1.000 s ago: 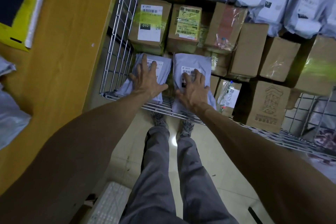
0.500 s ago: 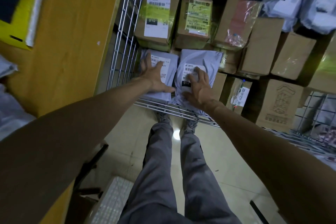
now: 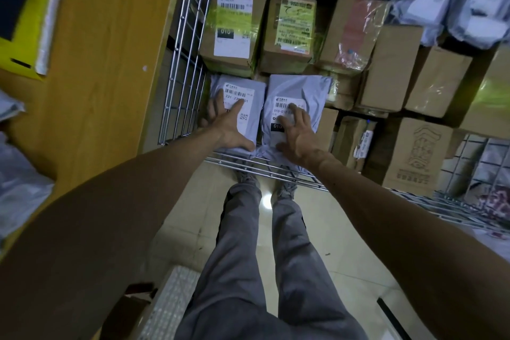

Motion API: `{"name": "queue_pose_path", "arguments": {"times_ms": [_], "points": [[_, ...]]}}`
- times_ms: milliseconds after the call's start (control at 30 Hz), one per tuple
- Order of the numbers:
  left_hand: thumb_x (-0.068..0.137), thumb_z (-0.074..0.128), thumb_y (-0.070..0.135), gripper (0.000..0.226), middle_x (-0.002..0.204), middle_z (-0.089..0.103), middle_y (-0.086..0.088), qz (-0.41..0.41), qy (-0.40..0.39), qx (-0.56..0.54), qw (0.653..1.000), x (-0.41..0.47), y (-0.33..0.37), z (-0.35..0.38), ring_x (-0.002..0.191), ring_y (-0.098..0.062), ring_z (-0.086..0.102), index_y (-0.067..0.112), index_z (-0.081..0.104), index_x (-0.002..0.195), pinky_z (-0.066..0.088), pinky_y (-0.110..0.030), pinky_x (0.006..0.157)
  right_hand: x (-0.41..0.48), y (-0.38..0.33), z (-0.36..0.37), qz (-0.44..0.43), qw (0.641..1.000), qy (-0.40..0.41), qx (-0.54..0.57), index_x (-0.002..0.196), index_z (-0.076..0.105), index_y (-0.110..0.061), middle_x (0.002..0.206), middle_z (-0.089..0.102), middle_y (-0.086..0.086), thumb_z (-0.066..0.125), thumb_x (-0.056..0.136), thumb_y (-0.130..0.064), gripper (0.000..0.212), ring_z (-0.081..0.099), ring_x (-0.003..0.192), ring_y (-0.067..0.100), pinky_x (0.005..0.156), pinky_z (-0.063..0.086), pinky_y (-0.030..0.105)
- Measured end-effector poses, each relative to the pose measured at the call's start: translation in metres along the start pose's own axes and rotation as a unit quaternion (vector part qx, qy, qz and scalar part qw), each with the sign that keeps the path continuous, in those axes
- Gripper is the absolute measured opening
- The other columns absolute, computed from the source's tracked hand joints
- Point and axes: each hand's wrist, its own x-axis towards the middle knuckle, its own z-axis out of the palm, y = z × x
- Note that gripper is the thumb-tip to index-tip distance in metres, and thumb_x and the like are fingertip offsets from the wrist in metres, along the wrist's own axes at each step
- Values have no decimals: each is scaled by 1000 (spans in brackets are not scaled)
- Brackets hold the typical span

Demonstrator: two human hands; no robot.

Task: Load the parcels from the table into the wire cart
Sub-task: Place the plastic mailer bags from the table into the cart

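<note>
**Settling two mailers in the cart's near-left corner**

Both arms out over the front rail of the wire cart (image 3: 248, 164). On the left grey mailer (image 3: 258, 116), the left hand (image 3: 229, 127) laid flat, fingers straight and fanned, thumb out to the side; pressing, not gripping. On the right grey mailer (image 3: 300, 88), the right hand (image 3: 296, 135), fingers spread and a little bent, tips on the label; nothing pinched or curled round. Mailers side by side, labels up, edges touching or nearly so, in the cart's near-left corner, just in front of two taped cardboard boxes (image 3: 231, 30). More boxes and grey bags in the rest of the cart, to the right and behind.

Step in hand, by the look of it: patting down a placed pair to level. Placement apparently done.

Task not finished: grey bags (image 3: 16, 168) at the left edge of the wooden table (image 3: 110, 63), plus a yellow packet (image 3: 27, 16) further back on it.

Next move probably calls for lifting both hands clear over the rail, turning left to the table, and taking a soft bag by an edge or from under. Free floor space in the cart hard to judge; may need stacking on top of the flat mailers. Limp bags likely to slide off boxes if laid askew.
</note>
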Motion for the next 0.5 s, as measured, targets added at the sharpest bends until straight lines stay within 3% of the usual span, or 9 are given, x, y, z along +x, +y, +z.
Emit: {"name": "queue_pose_path", "arguments": {"times_ms": [200,433,500], "points": [[62,88,53,130,157,-38,-4,18,-7,-4,1000,7,-7,1,145,-32,-30,41,-1,156,-2,-58,120,-9,3,-14,-20,999,-26,22,149,33,-9,162,4,19,66,91,-17,68,5,149,35,120,17,39],[81,73,55,108,157,-36,-9,38,19,76,996,-13,-2,-2,146,-34,-29,27,2,158,3,-58,120,-48,0,-49,14,1000,-26,-6,154,23,-7,162,7,20,50,101,-25,62,13,149,36,117,24,40],[87,66,56,98,159,-32,-7,30,24,54,998,-33,3,-8,146,-32,-29,28,5,158,4,-58,120,-61,-4,-66,24,999,-28,-16,154,22,-8,162,7,19,49,101,-28,63,14,149,35,115,27,40]]}}
